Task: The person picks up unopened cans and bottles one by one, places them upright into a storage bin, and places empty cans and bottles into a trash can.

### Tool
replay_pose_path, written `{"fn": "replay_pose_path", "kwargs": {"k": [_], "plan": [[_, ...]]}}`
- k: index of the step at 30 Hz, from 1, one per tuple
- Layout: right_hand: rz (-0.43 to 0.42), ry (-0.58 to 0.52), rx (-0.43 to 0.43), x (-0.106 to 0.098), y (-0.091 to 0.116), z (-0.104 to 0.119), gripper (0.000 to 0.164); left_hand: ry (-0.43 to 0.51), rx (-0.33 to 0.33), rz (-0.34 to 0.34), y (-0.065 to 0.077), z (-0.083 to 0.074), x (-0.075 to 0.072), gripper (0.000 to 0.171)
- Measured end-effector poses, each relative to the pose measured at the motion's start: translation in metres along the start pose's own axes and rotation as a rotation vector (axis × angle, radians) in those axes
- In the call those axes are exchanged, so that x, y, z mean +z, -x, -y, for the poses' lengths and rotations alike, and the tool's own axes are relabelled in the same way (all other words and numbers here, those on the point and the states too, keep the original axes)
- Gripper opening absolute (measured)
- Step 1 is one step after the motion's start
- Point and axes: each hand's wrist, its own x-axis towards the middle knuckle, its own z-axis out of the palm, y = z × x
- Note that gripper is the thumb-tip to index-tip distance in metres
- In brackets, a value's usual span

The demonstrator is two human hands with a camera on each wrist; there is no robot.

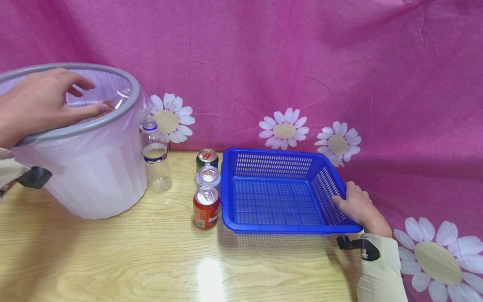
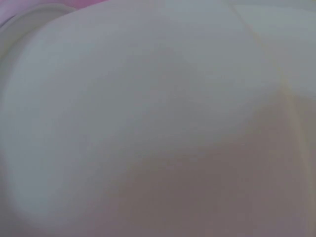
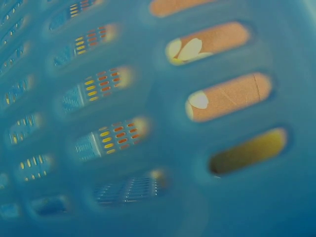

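Observation:
My left hand [image 1: 47,102] reaches over the rim of a white trash bin [image 1: 102,180] lined with a thin plastic bag, thumb and fingers spread apart. Just past the fingertips, inside the bin, part of a clear plastic bottle [image 1: 122,95] shows. In the left wrist view a pale, blurred surface fills nearly everything. At the right, my right hand [image 1: 364,209] grips the right rim of a blue plastic basket [image 1: 277,228], its thumb over the inner side. The basket's slotted wall [image 3: 173,148] covers the right wrist view.
Another clear bottle [image 1: 155,167] stands upright beside the bin. Between it and the basket, a dark green can [image 1: 207,158], a pale can [image 1: 208,176] and a red can [image 1: 206,212] stand in a row on the wooden table [image 1: 151,260]. A pink flowered cloth [image 1: 234,63] hangs behind.

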Motion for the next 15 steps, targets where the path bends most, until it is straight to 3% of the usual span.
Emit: {"fn": "replay_pose_path", "kwargs": {"k": [15], "plan": [[0.004,-0.009,0.005,-0.0002,0.0006,0.0005,0.059,-0.015,0.001,-0.025,-0.0009,0.0036,0.0016,0.063]]}}
